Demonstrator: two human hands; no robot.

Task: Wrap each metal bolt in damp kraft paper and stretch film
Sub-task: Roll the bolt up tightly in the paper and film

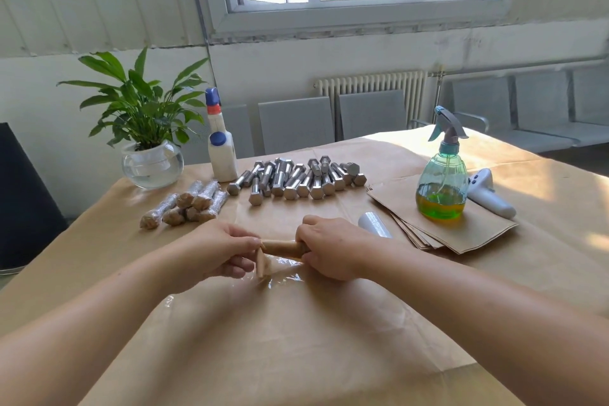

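Big table [543, 290] draped in brown kraft paper, front edge running out of view at the bottom, far edge just behind the bottles. Wide bare stretch of paper in the foreground, between and beneath both forearms. Left edge dropping away near a dark panel [23, 201].

Back left: potted plant [145, 109] in a round glass bowl, close to the table's corner. Beside it a white glue bottle [221, 148] with blue cap, upright. Right side: stack of kraft sheets [461, 231], corners fanned toward the near edge, green spray bottle [443, 175] standing on it, white handheld controller [487, 194] lying just behind.

Middle back: pile of bare metal bolts [296, 180], heads mostly toward the camera. Left of them, cluster of finished wrapped bolts [188, 204], shiny with film. Roll of stretch film [374, 224] lying just beyond the right wrist.

Centre stage: paper-wrapped bolt [281, 247] held level just above a sheet of clear film [283, 273] spread on the table. Left hand [217, 249] pinching the loose paper flap at the left end, fingers curled. Right hand [329, 247] wrapped round the right end, knuckles up. Hands close, only the short paper roll showing between them.
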